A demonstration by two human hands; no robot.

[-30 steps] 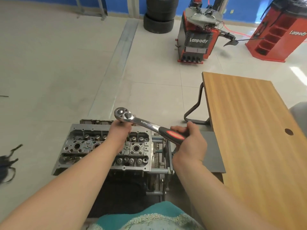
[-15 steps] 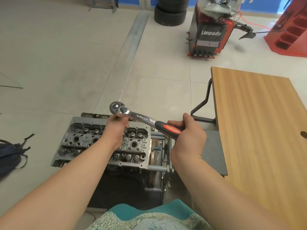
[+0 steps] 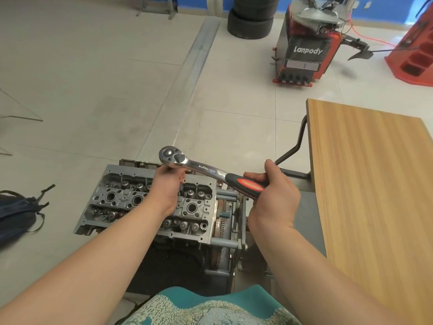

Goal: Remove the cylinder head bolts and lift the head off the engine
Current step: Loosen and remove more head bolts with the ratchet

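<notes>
Right hand [image 3: 271,198] wrapped round the ratchet [image 3: 201,171] grip; left hand [image 3: 167,184] curled under the ratchet's head, steadying what's likely the extension, mostly hidden. Cylinder head [image 3: 150,202] sits below, on the engine, left of the wooden table [image 3: 375,184]. Bolt-loosening step; next needs the socket seated square, then a swing.

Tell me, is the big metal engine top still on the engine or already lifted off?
Still on. The cylinder head sits flat on the engine, while both hands hold the ratchet above it.
</notes>
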